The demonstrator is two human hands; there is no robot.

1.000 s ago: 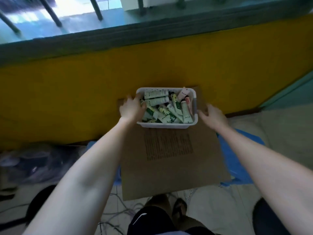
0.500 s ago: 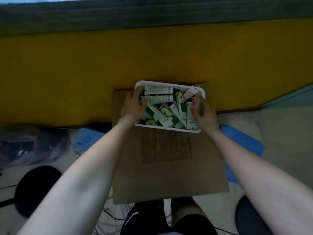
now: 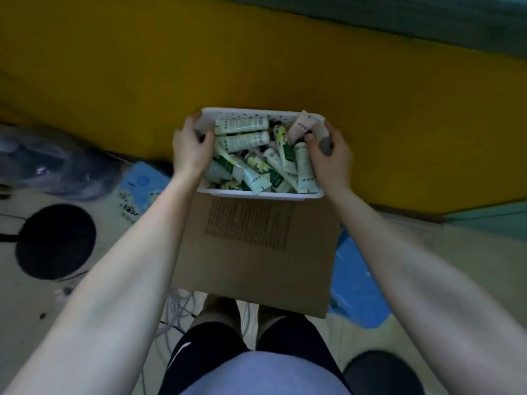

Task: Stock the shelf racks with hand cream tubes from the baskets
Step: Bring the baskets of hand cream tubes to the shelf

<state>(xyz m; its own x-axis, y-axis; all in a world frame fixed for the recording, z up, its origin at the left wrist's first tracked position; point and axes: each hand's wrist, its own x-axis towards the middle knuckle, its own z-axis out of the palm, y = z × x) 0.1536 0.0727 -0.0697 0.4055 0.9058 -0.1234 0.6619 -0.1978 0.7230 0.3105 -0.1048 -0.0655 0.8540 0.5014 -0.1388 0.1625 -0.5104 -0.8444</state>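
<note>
A white plastic basket [image 3: 251,114] full of several hand cream tubes [image 3: 242,139], mostly white and green with one pink tube [image 3: 302,126], sits at the far end of a brown cardboard sheet [image 3: 256,252]. My left hand [image 3: 192,149] grips the basket's left rim, thumb inside. My right hand [image 3: 330,158] grips the right rim, fingers curled over the edge. No shelf rack is in view.
A yellow wall [image 3: 256,61] rises just behind the basket. Blue mats [image 3: 359,286] lie under the cardboard. A round black base [image 3: 55,240] and a clear plastic bag [image 3: 57,166] lie to the left, white cables [image 3: 179,306] by my legs.
My right hand came in from the cardboard and took hold of the basket's right rim. The view tilted down and drew closer to the basket.
</note>
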